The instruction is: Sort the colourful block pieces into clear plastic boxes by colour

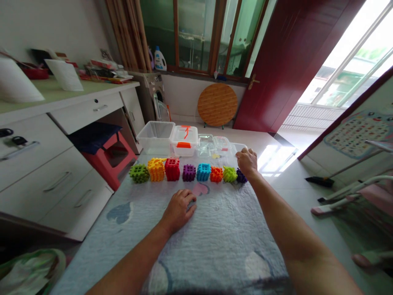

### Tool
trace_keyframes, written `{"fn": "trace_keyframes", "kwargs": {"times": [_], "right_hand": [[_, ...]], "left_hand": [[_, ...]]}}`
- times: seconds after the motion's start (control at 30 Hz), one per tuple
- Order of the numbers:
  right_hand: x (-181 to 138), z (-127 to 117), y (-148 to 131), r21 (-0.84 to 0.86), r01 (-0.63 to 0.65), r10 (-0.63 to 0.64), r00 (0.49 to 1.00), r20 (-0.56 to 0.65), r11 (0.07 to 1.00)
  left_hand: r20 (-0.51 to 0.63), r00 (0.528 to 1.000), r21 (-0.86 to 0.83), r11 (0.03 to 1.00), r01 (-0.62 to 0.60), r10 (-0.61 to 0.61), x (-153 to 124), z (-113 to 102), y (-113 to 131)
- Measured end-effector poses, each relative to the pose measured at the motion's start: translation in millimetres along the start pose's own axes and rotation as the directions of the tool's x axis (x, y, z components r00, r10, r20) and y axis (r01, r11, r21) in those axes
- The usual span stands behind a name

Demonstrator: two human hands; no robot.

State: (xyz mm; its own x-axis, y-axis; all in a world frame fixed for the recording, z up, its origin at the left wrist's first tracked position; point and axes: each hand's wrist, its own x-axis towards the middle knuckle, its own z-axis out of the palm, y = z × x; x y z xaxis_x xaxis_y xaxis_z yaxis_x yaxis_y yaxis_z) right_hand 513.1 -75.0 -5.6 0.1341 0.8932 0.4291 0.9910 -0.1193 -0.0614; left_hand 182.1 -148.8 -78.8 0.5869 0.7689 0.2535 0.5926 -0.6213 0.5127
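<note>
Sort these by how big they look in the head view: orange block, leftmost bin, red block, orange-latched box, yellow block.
Largest to smallest:
1. Leftmost bin
2. Orange-latched box
3. Yellow block and red block, too alike to rank
4. Orange block

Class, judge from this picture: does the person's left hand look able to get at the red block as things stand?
Most likely yes: the left hand seems to hold nothing, and only the cloth shows between it and the red block, with nothing standing in the way.
</note>
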Motion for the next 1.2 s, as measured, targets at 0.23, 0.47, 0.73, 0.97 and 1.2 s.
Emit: {"fn": "trace_keyframes", "kwargs": {"times": [0.23, 0.47, 0.73, 0.97, 1.2], "right_hand": [[-18, -52, -19, 0.098, 0.073, -0.045, 0.964, -0.262, 0.993], [-95, -94, -80, 0.303, 0.257, -0.225, 0.965, -0.136, 0.918], [-152, -67, -126, 0.326, 0.363, -0.391, 0.92, 0.021, 0.873], [-157, -64, -121, 0.388, 0.296, -0.351, 0.933, 0.076, 0.873], [-156, -63, -99, 0.41, 0.26, -0.312, 0.948, 0.064, 0.874]], "left_hand": [[-0.009, 1.0, -0.03, 1.0, -0.006, 0.006, 0, 3, -5], [-0.096, 0.995, -0.182, 0.983, 0.0, -0.018, -4, -2, -6], [-0.134, 0.991, -0.223, 0.974, -0.042, 0.013, -8, -6, -4], [-0.117, 0.992, -0.209, 0.976, -0.066, 0.042, -7, -4, -4], [0.007, 0.997, -0.358, 0.931, 0.075, -0.077, 8, 0, 4]]}}
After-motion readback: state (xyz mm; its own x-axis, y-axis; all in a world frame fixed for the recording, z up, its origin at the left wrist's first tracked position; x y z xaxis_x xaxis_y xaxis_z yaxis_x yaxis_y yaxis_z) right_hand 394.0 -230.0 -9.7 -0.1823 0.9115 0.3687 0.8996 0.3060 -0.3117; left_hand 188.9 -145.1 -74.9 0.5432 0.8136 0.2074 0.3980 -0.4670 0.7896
